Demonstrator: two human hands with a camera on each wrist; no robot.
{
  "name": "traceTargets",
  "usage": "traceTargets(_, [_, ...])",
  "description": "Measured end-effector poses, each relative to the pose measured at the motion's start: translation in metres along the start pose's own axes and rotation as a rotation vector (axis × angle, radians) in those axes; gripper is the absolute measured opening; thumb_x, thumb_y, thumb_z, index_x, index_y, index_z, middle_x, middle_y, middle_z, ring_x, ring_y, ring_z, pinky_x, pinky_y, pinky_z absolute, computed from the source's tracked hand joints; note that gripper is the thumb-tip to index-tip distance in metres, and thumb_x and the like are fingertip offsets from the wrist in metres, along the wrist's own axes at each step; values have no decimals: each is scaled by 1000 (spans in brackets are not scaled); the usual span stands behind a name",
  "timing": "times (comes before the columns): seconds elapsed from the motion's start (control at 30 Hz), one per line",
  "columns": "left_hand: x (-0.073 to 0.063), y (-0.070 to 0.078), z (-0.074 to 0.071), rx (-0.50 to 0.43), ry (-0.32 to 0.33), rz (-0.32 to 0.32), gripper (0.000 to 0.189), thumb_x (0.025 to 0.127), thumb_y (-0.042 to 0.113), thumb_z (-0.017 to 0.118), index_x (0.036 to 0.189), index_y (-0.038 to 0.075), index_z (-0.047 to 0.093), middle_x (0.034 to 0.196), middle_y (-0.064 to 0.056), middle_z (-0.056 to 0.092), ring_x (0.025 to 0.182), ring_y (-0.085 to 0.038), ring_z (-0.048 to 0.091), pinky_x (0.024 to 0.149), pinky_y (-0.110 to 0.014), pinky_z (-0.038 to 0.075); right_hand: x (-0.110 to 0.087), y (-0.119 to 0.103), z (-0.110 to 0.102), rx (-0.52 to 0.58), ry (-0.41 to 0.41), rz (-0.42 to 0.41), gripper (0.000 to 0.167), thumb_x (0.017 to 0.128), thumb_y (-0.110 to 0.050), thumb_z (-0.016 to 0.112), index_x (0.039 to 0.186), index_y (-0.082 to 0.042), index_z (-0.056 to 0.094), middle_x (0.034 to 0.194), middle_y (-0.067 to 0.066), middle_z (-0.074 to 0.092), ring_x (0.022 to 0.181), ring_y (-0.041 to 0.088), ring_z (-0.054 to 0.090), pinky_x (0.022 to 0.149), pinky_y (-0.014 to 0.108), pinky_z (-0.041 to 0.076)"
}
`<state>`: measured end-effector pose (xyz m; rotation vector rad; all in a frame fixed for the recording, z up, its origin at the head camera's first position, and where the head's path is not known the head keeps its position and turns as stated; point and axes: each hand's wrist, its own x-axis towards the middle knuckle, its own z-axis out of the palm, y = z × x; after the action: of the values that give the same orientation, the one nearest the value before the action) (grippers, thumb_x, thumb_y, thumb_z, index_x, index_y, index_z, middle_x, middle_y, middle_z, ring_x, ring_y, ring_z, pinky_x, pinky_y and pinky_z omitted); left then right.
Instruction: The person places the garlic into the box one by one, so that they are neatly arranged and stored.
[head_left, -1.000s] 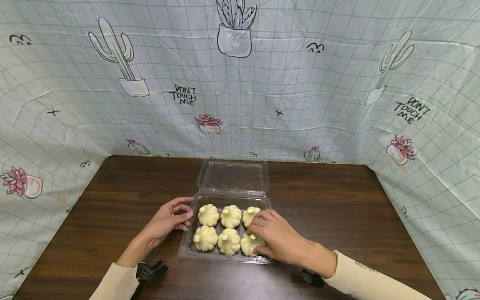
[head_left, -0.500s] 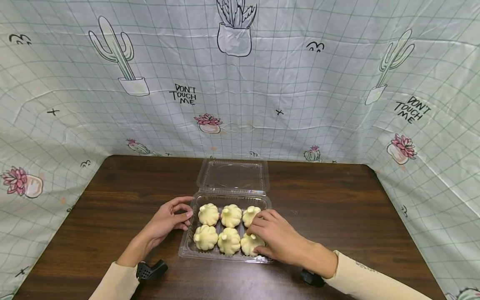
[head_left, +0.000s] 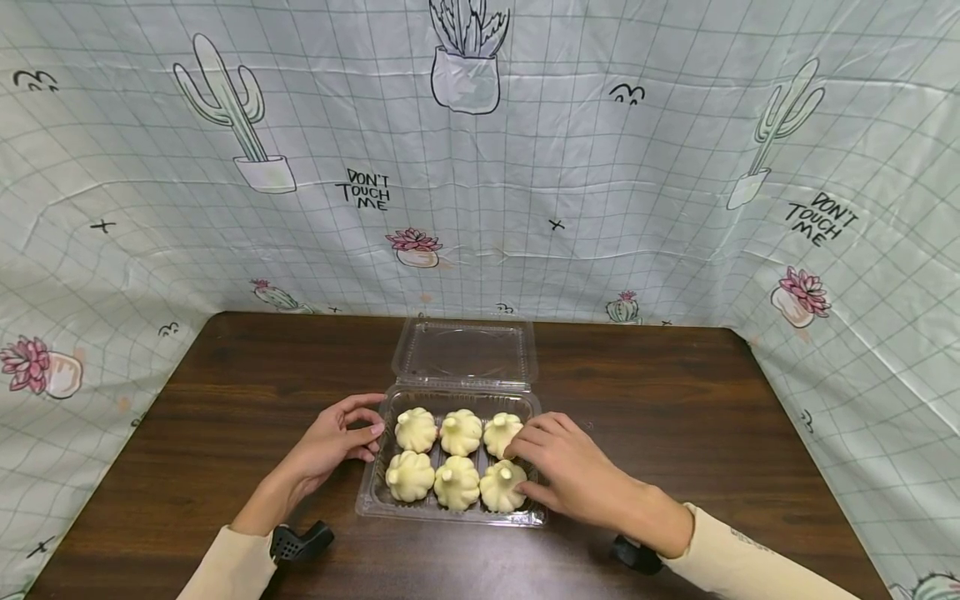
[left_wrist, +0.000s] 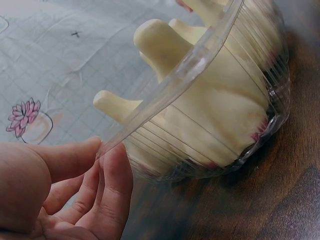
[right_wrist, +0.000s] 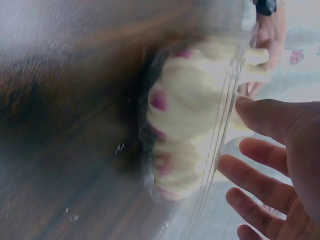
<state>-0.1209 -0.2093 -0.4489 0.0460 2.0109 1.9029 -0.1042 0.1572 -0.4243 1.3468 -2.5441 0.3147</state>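
Observation:
A clear plastic clamshell box (head_left: 366, 505) lies with its lid raised toward the back. Inside, in two rows, sit several pale-yellow garlic bulbs (head_left: 457, 483), ribbed, with stubby stems upward; the wrist views show pink patches low on them. At the box's left side, my left hand (head_left: 337, 442) pinches the rim between thumb and fingers, as the left wrist view shows. My right hand (head_left: 566, 467) is at the right edge, fingers spread and relaxed, thumb and fingertips overlapping the front-right garlic bulb (head_left: 501, 487). In the right wrist view its fingertips (right_wrist: 231, 164) are right at the rim.
The clear lid (head_left: 465, 350) stretches back from the hinge toward the rear table edge. A dark wood-grain table (head_left: 652, 400) bears everything. A cactus-printed grid curtain (head_left: 480, 200) hangs behind and along both sides. Black straps with cameras (head_left: 302, 542) sit at the wrists.
My right hand has let go of the front-right garlic bulb and drawn slightly right, its fingers loosening. That bulb stays in the box. My left hand keeps its place on the rim.

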Motion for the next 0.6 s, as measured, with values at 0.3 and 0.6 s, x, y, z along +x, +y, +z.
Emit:
traceTargets(0.3, [-1,-1,1,1,5,1,59,106,4,63,158,-6,36,112,-9,61,81,-14,65,69,-25,60,-8,14,-9,6,52,105,35,89,-32,86,114,-11,74,112,-1,72,111,24,64,101,46,51])
traceTargets(0.6, [0,-1,2,0,9,0,58,106,3,62,158,-5,37,112,-10,61,81,-14,64,68,-25,60,-13,40,-10,10,59,295,37,96,-29,80,123,-6,71,123,9,71,116,32,65,105,55,49])
